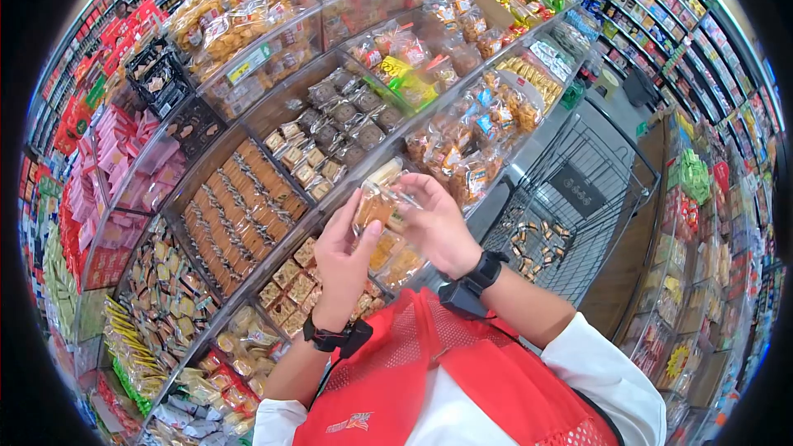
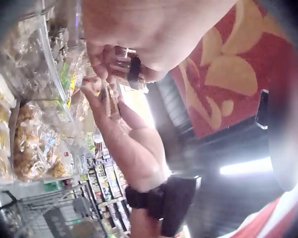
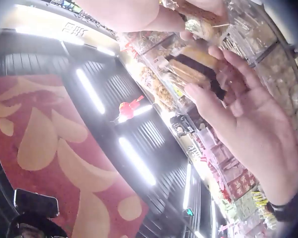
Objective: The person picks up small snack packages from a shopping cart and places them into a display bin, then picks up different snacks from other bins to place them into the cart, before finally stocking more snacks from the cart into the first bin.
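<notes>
Both hands are raised close together over the snack bins in the head view. My left hand (image 1: 343, 239) holds a clear-wrapped pastry with a dark band (image 3: 201, 62), thumb on one side and fingers on the other. Opposite it, my right hand (image 1: 446, 235) pinches a second clear-wrapped brown pastry (image 3: 206, 14), partly hidden by fingers in the head view. The two packets overlap there. Just below the hands lies a bin of orange-yellow packets (image 1: 403, 268).
Tiered bins surround the hands, with long brown wrapped pastries (image 1: 239, 215), dark round cakes (image 1: 355, 116) and bagged snacks (image 1: 487, 128). A wire shopping cart (image 1: 611, 173) stands at the right with several small dark-banded packets (image 1: 537, 248) inside. Clear dividers edge the bins.
</notes>
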A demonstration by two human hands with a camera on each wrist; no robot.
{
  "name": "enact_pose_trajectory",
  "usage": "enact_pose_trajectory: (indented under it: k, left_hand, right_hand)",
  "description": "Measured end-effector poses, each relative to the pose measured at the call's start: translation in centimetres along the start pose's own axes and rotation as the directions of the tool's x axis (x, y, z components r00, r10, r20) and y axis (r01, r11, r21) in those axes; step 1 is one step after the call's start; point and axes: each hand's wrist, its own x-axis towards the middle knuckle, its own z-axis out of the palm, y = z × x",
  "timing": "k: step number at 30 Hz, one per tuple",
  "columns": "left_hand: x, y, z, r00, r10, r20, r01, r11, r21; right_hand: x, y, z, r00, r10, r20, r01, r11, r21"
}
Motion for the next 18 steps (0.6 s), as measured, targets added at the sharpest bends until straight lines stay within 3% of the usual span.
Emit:
enact_pose_trajectory:
  k: [2,3,6,9,12,13,14,15,18]
  left_hand:
    - [0.1,0.3,-0.4,0.967,0.226,0.116,-0.252,0.910,0.329]
    - [0.1,1.2,-0.4,0.950,0.278,0.141,-0.312,0.855,0.414]
    - [0.3,1.3,-0.3,0.887,0.422,0.186,-0.457,0.749,0.480]
    - [0.6,1.4,-0.3,0.859,0.461,0.223,-0.507,0.708,0.491]
    - [0.8,2.5,-0.3,0.920,0.340,0.194,-0.392,0.792,0.467]
    - [0.9,2.3,-0.1,0.976,0.200,0.087,-0.216,0.938,0.271]
    - [0.9,1.6,0.4,1.000,0.026,0.017,-0.027,0.999,0.041]
    - [0.9,0.9,0.6,0.987,-0.160,-0.010,0.155,0.967,-0.201]
    - [1.2,-0.5,0.6,0.958,-0.288,0.006,0.252,0.828,-0.502]
  right_hand:
    - [-0.4,-0.3,0.6,0.999,0.033,-0.027,-0.032,0.999,0.037]
    - [-0.2,-0.4,0.2,0.998,0.062,-0.008,-0.062,0.997,0.051]
    - [0.2,-0.8,-1.9,0.989,0.140,0.053,-0.144,0.988,0.064]
    - [0.3,-1.2,-3.1,0.985,0.152,0.078,-0.152,0.988,0.003]
    - [0.3,-1.6,-3.0,0.998,0.047,0.031,-0.045,0.997,-0.064]
    - [0.2,-2.2,-2.4,1.000,0.011,0.025,-0.009,0.997,-0.081]
    - [0.1,-2.6,-2.2,1.000,-0.021,0.018,0.023,0.995,-0.098]
    - [0.4,-2.4,-2.2,0.997,-0.068,-0.030,0.065,0.993,-0.098]
    - [1.3,-1.3,-1.7,0.964,-0.220,-0.149,0.195,0.967,-0.164]
